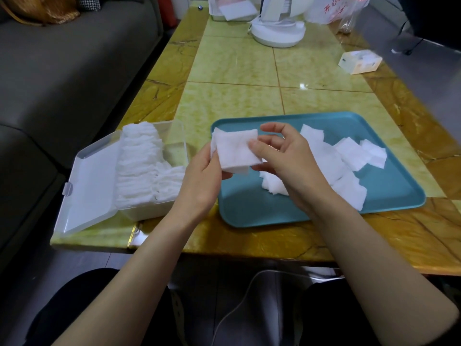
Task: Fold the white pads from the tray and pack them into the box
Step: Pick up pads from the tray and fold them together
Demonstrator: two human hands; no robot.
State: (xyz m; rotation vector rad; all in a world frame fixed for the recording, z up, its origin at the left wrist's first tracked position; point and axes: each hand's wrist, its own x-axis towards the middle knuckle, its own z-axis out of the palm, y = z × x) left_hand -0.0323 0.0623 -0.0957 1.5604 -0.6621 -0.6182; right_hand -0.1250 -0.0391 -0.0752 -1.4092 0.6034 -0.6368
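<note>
A home living room: a grey sofa (74, 78) stands beside a glossy marble-patterned coffee table (249, 71).

Far right corner free in clear plastic box (149, 211)
Folded white pads (139, 166) crowd the rest; yellow marble tabletop (237, 101) lies bare beyond the teal plastic tray (249, 211).

Both hands were up over the tray, one pad between them.
The left hand (202, 176) gripped the square white cotton pad (234, 151) from below, and the right hand (287, 156) pinched its right edge, above the rectangular teal plastic tray (249, 211). Loose white pads (349, 156) lay heaped on the tray's right half. Just left sat the clear plastic box (144, 211), its lid (89, 181) swung open, with folded white pads (139, 166) packed in rows inside, on the yellow-green marbled table (237, 71).
</note>
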